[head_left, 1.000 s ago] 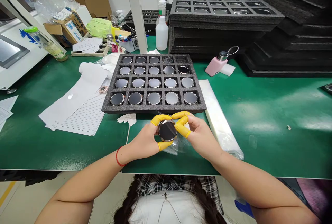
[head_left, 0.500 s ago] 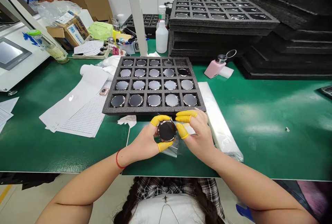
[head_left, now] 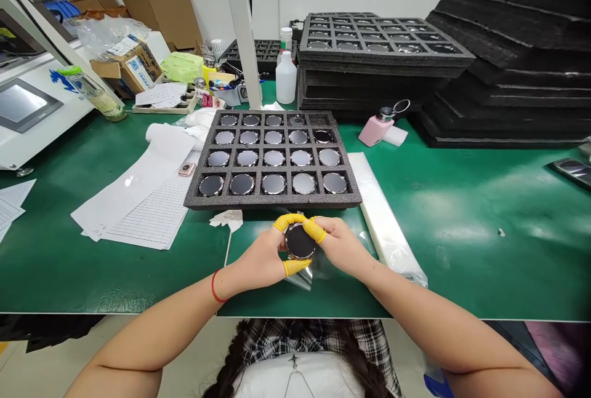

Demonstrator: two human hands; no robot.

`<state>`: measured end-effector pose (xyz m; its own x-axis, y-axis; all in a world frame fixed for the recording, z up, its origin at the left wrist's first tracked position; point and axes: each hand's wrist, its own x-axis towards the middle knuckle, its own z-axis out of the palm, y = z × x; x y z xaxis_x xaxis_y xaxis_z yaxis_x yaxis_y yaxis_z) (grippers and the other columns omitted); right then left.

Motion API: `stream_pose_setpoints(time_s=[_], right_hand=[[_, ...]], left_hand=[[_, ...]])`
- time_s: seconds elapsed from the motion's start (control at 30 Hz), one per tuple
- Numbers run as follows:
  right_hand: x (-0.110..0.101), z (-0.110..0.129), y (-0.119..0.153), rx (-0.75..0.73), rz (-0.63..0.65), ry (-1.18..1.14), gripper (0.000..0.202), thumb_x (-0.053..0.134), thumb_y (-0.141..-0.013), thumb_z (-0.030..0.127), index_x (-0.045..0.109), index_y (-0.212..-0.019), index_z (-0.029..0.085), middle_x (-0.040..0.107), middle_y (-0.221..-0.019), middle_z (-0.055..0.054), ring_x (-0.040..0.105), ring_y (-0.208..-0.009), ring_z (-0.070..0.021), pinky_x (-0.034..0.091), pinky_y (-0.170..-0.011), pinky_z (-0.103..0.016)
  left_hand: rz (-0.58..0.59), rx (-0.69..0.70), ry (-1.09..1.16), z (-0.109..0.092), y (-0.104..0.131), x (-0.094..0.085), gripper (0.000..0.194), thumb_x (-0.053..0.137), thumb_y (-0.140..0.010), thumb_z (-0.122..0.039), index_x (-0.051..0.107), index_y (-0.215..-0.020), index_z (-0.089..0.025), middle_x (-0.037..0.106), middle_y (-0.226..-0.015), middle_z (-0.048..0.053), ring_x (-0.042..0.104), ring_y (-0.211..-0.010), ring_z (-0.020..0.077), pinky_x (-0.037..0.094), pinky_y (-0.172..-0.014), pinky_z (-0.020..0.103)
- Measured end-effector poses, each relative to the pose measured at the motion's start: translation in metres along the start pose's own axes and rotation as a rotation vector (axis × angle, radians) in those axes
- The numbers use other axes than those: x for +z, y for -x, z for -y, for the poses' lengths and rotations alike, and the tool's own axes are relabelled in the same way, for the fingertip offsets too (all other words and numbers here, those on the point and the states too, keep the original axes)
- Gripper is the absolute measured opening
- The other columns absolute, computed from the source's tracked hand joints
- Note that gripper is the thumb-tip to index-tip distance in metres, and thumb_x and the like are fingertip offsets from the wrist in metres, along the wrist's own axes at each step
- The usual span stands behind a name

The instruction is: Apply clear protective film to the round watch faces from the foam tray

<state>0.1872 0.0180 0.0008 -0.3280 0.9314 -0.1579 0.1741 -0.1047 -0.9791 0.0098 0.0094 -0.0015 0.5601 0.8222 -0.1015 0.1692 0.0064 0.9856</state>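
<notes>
My left hand (head_left: 263,254) grips a round watch case (head_left: 301,242) by its rim, a finger on top and the thumb below. Its dark glass faces up, ringed by a shiny metal edge. Yellow finger cots cover the fingertips. My right hand (head_left: 339,242) pinches the upper right rim of the same case, thumb over the edge, other fingers partly hidden behind. Just beyond lies a black foam tray (head_left: 272,202) with rows of similar round cases in its pockets; the far right pocket holds none. A clear plastic bag (head_left: 302,279) lies under the hands.
A long white plastic-wrapped pack (head_left: 388,219) lies right of the tray. Beyond it stands a pink pump bottle (head_left: 376,128). Stacked foam trays (head_left: 383,63) rise behind. Paper sheets (head_left: 138,183) and a small pink watch (head_left: 186,169) lie left. A phone (head_left: 572,170) is far right.
My right hand has closed in from beside the watch case and now pinches its upper rim. My left hand keeps its hold. The view has tilted up slightly.
</notes>
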Motion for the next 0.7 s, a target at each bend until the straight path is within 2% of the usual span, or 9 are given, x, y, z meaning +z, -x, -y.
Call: stream_pose_setpoints(time_s=[0.07, 0.13, 0.23, 0.3, 0.37, 0.43, 0.5, 0.6, 0.7], right_hand=[[0.002, 0.000, 0.001, 0.031, -0.007, -0.084, 0.051, 0.048, -0.084, 0.060, 0.044, -0.058, 0.017, 0.041, -0.060, 0.002, 0.035, -0.060, -0.0105, 0.030, -0.057, -0.025], [0.003, 0.004, 0.003, 0.047, 0.046, -0.154, 0.046, 0.056, -0.081, 0.058, 0.050, -0.064, 0.016, 0.046, -0.064, 0.001, 0.039, -0.063, -0.0111, 0.034, -0.060, -0.025], [-0.005, 0.023, 0.004, 0.074, 0.118, -0.194, 0.037, 0.068, -0.073, 0.052, 0.058, -0.078, 0.016, 0.055, -0.075, -0.001, 0.048, -0.070, -0.0136, 0.040, -0.066, -0.027], [-0.023, 0.040, -0.006, 0.017, 0.027, -0.117, 0.033, 0.066, -0.076, 0.048, 0.060, -0.087, 0.017, 0.057, -0.077, -0.001, 0.050, -0.071, -0.0143, 0.042, -0.069, -0.029], [-0.050, 0.058, -0.030, -0.128, -0.159, 0.037, 0.033, 0.062, -0.080, 0.041, 0.059, -0.105, 0.019, 0.057, -0.077, 0.000, 0.051, -0.070, -0.0142, 0.043, -0.068, -0.029], [-0.080, 0.072, -0.067, -0.260, -0.409, 0.266, 0.044, 0.061, -0.081, 0.035, 0.049, -0.122, 0.022, 0.056, -0.077, 0.002, 0.050, -0.066, -0.0134, 0.042, -0.063, -0.027], [-0.107, 0.078, -0.110, -0.236, -0.580, 0.575, 0.033, 0.057, -0.084, 0.029, 0.053, -0.116, 0.021, 0.060, -0.086, -0.001, 0.055, -0.074, -0.0144, 0.044, -0.068, -0.026], [-0.134, 0.072, -0.171, -0.154, -0.670, 0.690, 0.027, 0.052, -0.086, 0.021, 0.057, -0.112, 0.015, 0.063, -0.094, -0.007, 0.058, -0.084, -0.0193, 0.044, -0.078, -0.032], [-0.146, 0.058, -0.210, -0.083, -0.662, 0.770, 0.027, 0.050, -0.089, 0.018, 0.056, -0.114, 0.015, 0.064, -0.100, -0.010, 0.059, -0.092, -0.0220, 0.044, -0.084, -0.037]], left_hand=[[-0.012, -0.004, 0.026, 0.000, -0.001, 0.000, 0.054, 0.072, -0.075, -0.024, 0.045, -0.122, -0.023, 0.063, -0.104, 0.004, 0.064, -0.084, 0.0150, 0.054, -0.076, 0.028], [-0.027, -0.007, 0.060, -0.001, -0.001, -0.001, 0.058, 0.074, -0.074, -0.024, 0.044, -0.124, -0.023, 0.062, -0.110, 0.006, 0.065, -0.088, 0.0167, 0.055, -0.079, 0.030], [0.014, -0.019, 0.165, -0.006, 0.000, -0.008, 0.073, 0.072, -0.077, -0.023, 0.031, -0.137, -0.023, 0.068, -0.101, 0.007, 0.068, -0.087, 0.0189, 0.055, -0.082, 0.034], [0.059, 0.057, 0.261, -0.010, 0.003, -0.016, 0.077, 0.070, -0.080, -0.021, 0.024, -0.142, -0.023, 0.071, -0.091, 0.006, 0.069, -0.086, 0.0198, 0.055, -0.082, 0.035], [0.073, 0.232, 0.404, -0.014, 0.007, -0.025, 0.073, 0.069, -0.081, -0.020, 0.028, -0.141, -0.026, 0.072, -0.091, 0.005, 0.070, -0.087, 0.0201, 0.056, -0.084, 0.036], [0.062, 0.397, 0.590, -0.017, 0.011, -0.034, 0.066, 0.068, -0.081, -0.016, 0.037, -0.137, -0.031, 0.073, -0.093, 0.002, 0.069, -0.090, 0.0183, 0.057, -0.085, 0.035], [0.079, 0.456, 0.764, -0.019, 0.015, -0.044, 0.057, 0.069, -0.080, -0.017, 0.046, -0.131, -0.032, 0.072, -0.088, -0.002, 0.070, -0.084, 0.0145, 0.059, -0.078, 0.028], [0.167, 0.448, 0.990, -0.021, 0.019, -0.058, 0.050, 0.073, -0.078, -0.023, 0.055, -0.124, -0.027, 0.068, -0.071, -0.004, 0.066, -0.065, 0.0076, 0.058, -0.063, 0.014], [0.179, 0.437, 1.147, -0.022, 0.018, -0.065, 0.048, 0.075, -0.076, -0.020, 0.059, -0.121, -0.026, 0.064, -0.065, -0.005, 0.063, -0.058, 0.0037, 0.055, -0.060, 0.009]])
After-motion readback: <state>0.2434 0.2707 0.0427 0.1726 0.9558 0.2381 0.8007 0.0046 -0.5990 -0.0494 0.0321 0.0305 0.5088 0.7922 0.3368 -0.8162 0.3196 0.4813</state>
